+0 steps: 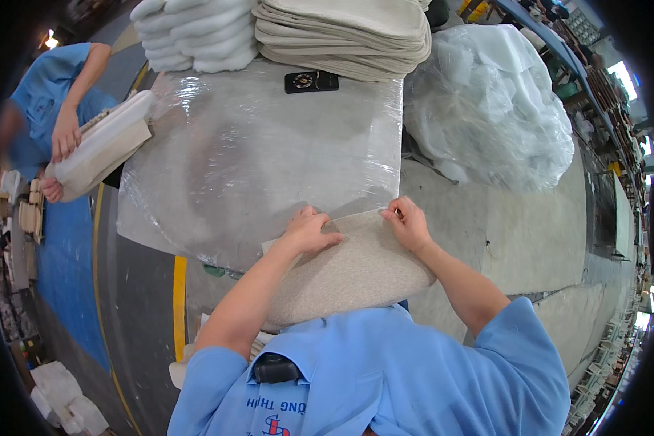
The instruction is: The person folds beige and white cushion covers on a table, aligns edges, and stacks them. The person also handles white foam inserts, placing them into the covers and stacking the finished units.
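Observation:
A beige woven-fabric cushion cover (349, 280) lies between my body and the near edge of a table covered in clear plastic. My left hand (311, 231) holds the cover's far edge, its thumb on the fabric and its fingers bent over the edge. At the cover's far right corner my right hand (408, 225) is closed in a pinch on the edge. Something small and dark shows by those fingers, too small to name. What is inside the cover is hidden.
The plastic-covered table (291, 145) bears a black phone (311, 81), stacked beige cushion covers (341, 33) and white padding (195, 36). A large plastic-wrapped white bundle (487, 109) stands at right. A co-worker in blue (58, 94) handles a beige-and-white cushion (102, 152) at left.

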`<state>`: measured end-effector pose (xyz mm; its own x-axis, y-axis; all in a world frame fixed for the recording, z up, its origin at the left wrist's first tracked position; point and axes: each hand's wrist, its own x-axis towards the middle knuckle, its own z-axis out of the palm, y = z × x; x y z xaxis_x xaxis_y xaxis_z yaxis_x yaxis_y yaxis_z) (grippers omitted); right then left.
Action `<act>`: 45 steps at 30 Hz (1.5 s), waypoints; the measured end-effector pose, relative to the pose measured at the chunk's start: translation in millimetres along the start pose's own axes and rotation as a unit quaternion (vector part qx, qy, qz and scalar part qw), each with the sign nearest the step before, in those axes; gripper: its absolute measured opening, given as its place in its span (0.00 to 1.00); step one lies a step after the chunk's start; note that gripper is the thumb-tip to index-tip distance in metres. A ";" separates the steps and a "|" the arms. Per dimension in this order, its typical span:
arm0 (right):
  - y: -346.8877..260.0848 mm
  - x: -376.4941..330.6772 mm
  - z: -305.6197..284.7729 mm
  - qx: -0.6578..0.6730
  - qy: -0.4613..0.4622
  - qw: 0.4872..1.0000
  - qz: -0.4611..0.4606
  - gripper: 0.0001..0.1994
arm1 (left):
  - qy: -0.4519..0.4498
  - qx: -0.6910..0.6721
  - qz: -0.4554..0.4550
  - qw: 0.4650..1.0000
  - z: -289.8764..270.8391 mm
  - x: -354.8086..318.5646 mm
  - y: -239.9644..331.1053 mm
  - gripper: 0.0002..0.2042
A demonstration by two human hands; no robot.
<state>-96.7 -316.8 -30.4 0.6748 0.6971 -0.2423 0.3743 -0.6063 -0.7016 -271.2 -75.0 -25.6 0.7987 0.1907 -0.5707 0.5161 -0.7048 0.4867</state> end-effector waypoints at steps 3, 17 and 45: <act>-15.4 -5.9 -13.7 -0.009 -0.049 0.998 -0.026 0.18 | 0.016 -0.040 0.024 0.999 6.6 3.9 7.8 0.20; -50.0 36.4 20.8 -0.238 -0.217 0.941 0.101 0.17 | 0.193 -0.072 0.057 0.977 29.0 17.4 1.1 0.12; -11.7 -71.1 -63.0 0.200 -0.123 0.972 0.036 0.26 | 0.213 -0.341 0.083 0.912 27.6 -191.3 -66.8 0.18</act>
<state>-109.0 -383.4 37.3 0.4998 0.7588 -0.4177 0.0228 -0.4936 -0.8694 -467.0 -83.2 32.9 0.8562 0.4707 -0.2128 0.3323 -0.1864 0.9246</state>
